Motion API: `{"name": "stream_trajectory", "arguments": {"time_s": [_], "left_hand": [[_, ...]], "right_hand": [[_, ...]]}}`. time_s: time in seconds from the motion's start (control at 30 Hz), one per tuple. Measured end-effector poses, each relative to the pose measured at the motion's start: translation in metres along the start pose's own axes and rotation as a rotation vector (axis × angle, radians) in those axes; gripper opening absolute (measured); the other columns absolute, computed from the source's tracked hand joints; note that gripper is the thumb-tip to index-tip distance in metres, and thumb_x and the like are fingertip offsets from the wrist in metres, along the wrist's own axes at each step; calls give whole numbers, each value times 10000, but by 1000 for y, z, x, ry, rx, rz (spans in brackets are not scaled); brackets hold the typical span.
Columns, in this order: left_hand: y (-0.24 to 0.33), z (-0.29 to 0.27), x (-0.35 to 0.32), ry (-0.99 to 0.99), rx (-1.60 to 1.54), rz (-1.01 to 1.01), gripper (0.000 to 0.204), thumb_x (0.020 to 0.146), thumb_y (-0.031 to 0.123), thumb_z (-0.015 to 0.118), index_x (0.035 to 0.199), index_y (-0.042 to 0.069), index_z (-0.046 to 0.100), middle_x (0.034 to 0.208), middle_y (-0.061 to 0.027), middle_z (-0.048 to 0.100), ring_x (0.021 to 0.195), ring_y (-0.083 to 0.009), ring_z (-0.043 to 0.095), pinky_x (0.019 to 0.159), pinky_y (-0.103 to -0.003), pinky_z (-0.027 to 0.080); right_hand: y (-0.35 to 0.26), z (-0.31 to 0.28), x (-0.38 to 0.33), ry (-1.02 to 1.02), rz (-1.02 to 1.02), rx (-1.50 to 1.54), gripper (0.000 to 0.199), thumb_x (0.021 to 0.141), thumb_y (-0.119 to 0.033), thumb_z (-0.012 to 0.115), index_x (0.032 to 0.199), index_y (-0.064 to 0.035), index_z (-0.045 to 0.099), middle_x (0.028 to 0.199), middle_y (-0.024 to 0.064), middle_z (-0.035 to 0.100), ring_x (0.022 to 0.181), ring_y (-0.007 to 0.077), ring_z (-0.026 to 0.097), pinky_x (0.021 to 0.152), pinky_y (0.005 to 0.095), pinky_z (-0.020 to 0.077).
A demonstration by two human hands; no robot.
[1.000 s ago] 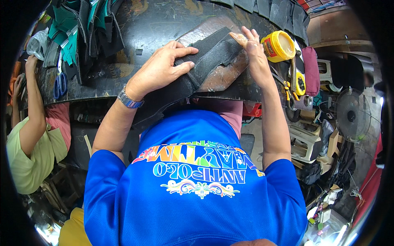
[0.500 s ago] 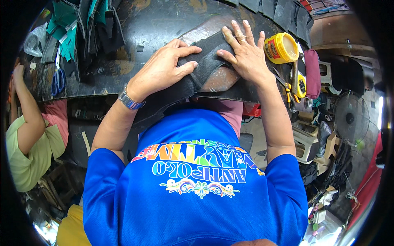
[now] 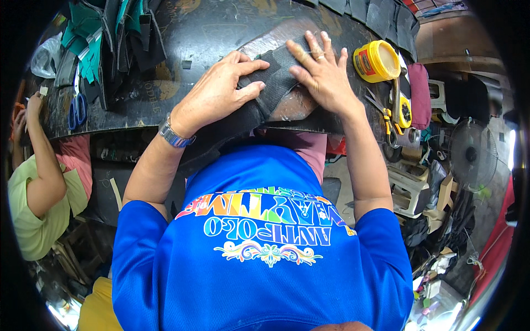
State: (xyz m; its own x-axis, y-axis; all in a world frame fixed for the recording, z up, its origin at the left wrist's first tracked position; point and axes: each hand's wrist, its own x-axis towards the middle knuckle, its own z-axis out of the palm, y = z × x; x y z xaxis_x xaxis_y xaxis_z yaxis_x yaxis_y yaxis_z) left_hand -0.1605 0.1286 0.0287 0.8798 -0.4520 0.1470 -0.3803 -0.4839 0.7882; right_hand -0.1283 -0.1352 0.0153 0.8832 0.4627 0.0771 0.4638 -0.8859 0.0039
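At the near edge of the dark counter [image 3: 190, 37], the person's left grip [image 3: 215, 87] rests on a piece of black cloth [image 3: 273, 91], thumb and forefinger parted and the other fingers curled under; whether those curled fingers have hold of anything cannot be told. The right grip [image 3: 327, 77] is spread wide, palm down, with its fingers fanned over the cloth's right side, pressing or resting on it without closing around it. The cloth lies on a shiny, see-through sheet [image 3: 287, 36], and dark material extends from it over the counter's edge toward the person's lap. A metal watch [image 3: 175, 135] is on the left wrist.

Right of the right grip stands an open yellow tub [image 3: 381, 62] with pale contents. Near it lie yellow-handled scissors [image 3: 393, 129], blades apart, and a maroon bundle [image 3: 419, 98]. Black pieces [image 3: 375, 19] overlap in a row along the counter's far right side. To the left, blue-handled scissors [image 3: 77, 112] lie beside a heap of black and green pieces [image 3: 113, 44], with a clear plastic bag [image 3: 47, 58] farther left. Below the bag, a co-worker's arm [image 3: 44, 171] reaches the counter. A fan [image 3: 472, 154] stands at far right.
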Motion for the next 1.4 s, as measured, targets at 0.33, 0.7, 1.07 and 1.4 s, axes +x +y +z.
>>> {"name": "stream_trajectory", "arguments": {"time_s": [0.33,0.7,1.07,1.4], "left_hand": [[-1,0,-1,16,22,13,423,896,263,660,1270,66,655,1092,-174,605,1055,-332,605,956,-386,474],[-2,-1,0,-7,0,-7,374,914,209,658,1267,87,660,1116,-142,617,1045,-280,605,893,-341,481],[0,0,0,13,34,-7,376,912,200,655,1271,86,658,1129,-149,623,1061,-287,611,917,-351,479],[-1,0,-2,15,42,-5,377,911,199,659,1271,86,657,1117,-146,621,1044,-288,607,928,-345,470]], "right_hand": [[40,-2,3,374,216,256,697,1004,-625,375,1546,-186,367,1615,221,244,1516,385,159,1195,588,124],[6,-1,-53,225,129,-170,641,953,-614,477,1394,-159,576,1583,130,355,1506,352,203,1150,684,83],[3,-25,-43,377,62,529,187,795,-97,644,964,-130,715,1134,98,640,1169,343,534,1012,520,376],[10,-27,1,341,96,-217,59,811,-139,638,815,-159,693,928,33,631,977,266,574,832,424,428]]}}
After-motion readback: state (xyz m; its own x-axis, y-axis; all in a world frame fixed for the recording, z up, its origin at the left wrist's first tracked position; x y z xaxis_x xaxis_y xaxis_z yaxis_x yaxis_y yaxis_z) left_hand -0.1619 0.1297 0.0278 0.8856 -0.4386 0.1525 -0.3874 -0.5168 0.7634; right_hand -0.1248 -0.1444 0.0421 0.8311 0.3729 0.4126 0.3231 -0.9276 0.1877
